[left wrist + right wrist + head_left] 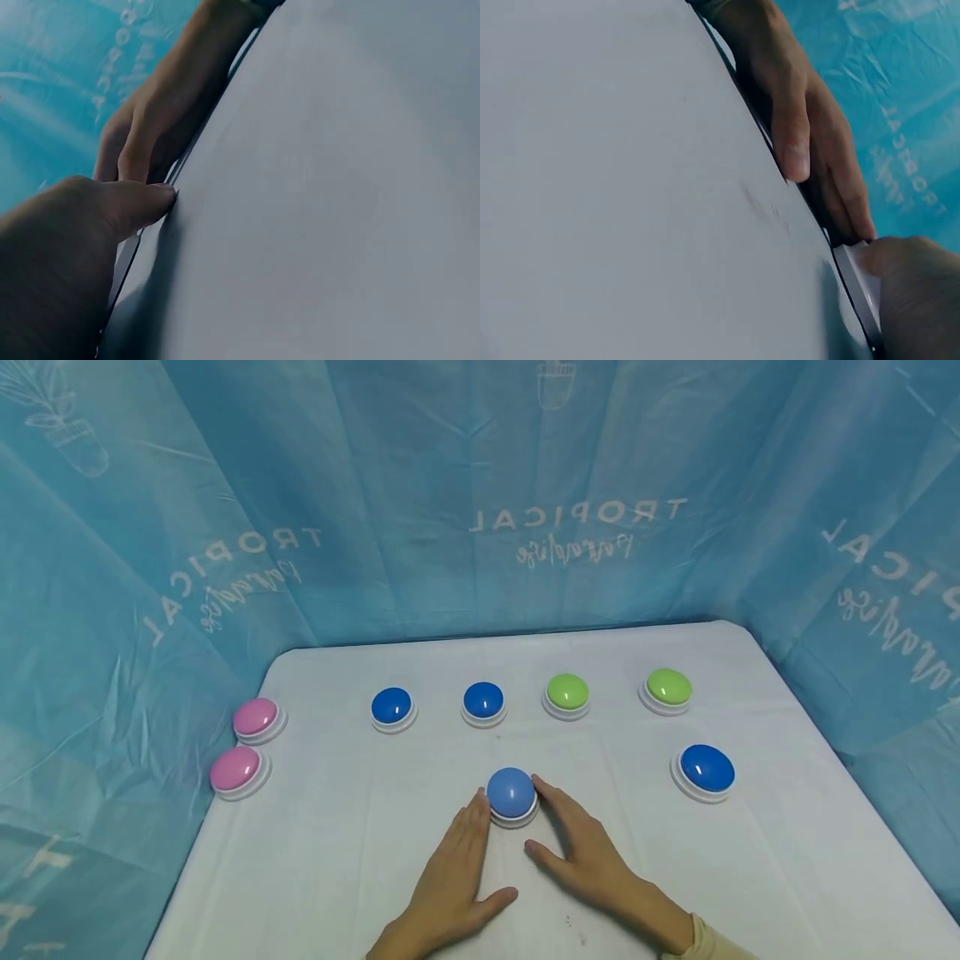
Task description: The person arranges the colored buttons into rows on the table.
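Observation:
A round push button with a lighter blue dome and white base (511,793) sits on the white table in the head view, between the two hands. The left hand (453,877) lies along its left side, fingers straight and together, fingertips at the base; the thumb points away to the right. On the other side, the right hand (585,852) has its index fingertip at the button's right rim, with the thumb spread apart below. In the left wrist view a thumb (135,202) shows in front. In the right wrist view the left hand (802,112) appears beyond the near right hand (915,270).
Two dark blue buttons (392,706) (483,701) and two green buttons (567,692) (669,687) line the back of the table. Another dark blue button (707,768) stands at right, two pink buttons (255,717) (236,769) at the left edge. Blue curtains (480,585) surround the table.

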Demonstrator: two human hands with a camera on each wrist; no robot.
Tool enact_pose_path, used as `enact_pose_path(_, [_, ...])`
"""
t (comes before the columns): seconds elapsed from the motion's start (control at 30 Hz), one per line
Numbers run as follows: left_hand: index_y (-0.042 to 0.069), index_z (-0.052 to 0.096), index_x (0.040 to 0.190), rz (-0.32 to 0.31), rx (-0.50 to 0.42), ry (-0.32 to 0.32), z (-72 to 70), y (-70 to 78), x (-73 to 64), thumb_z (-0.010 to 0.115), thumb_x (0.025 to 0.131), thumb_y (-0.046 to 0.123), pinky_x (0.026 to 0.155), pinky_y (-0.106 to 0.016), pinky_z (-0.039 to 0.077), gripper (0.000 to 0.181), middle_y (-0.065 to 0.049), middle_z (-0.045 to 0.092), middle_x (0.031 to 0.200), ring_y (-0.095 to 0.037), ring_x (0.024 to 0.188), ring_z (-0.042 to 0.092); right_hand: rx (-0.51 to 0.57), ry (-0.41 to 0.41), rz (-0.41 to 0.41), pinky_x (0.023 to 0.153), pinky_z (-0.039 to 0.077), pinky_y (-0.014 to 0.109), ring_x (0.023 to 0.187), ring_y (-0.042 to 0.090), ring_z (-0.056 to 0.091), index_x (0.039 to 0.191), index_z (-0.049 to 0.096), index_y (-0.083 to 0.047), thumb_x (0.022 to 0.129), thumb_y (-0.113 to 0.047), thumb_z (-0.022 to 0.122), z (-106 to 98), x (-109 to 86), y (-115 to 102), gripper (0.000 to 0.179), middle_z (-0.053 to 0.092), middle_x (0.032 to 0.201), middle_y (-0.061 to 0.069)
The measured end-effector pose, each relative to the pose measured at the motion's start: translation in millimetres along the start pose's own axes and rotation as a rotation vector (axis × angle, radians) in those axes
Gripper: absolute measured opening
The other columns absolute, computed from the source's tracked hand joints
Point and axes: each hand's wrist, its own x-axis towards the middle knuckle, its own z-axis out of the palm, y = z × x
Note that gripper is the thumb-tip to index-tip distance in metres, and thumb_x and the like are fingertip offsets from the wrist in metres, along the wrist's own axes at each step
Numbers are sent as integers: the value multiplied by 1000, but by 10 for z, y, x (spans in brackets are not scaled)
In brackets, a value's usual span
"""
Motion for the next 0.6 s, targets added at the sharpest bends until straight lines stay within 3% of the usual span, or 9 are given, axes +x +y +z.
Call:
enact_pose_path(0.1, [-7, 14, 165, 36, 43, -57, 58, 95, 125, 55, 96, 72, 132, -37, 21, 113, -22, 15, 176, -28, 164, 17, -17, 50, 23, 127, 21, 17, 147, 30, 51, 163, 38, -11, 89, -30, 85, -95, -54, 119, 90, 50, 163, 5])
enact_pose_path(0.27, [-10, 17, 164, 112, 65, -70, 116, 217, 354, 57, 97, 70, 130, -40, 28, 112, -25, 18, 174, -31, 163, 20, -47, 115, 59, 123, 15, 7, 143, 34, 55, 160, 44, -10, 83, -22, 89, -214, -103, 302, 90, 56, 158, 9])
enact_pose_path(0.4, [-11, 17, 163, 148, 67, -79, 164, 281, 526, 57, 98, 68, 131, -41, 27, 110, -26, 18, 173, -32, 163, 20, -60, 147, 88, 121, 15, 5, 141, 36, 57, 157, 47, -8, 81, -20, 91, -311, -104, 421, 89, 58, 155, 11])
enact_pose_path(0.6, [-8, 16, 165, 154, 61, -109, 271, 338, 760, 55, 99, 68, 133, -39, 21, 108, -23, 17, 175, -29, 164, 16, -83, 187, 123, 119, 15, 3, 139, 37, 58, 155, 50, -8, 80, -22, 92, -436, -108, 556, 88, 60, 152, 13])
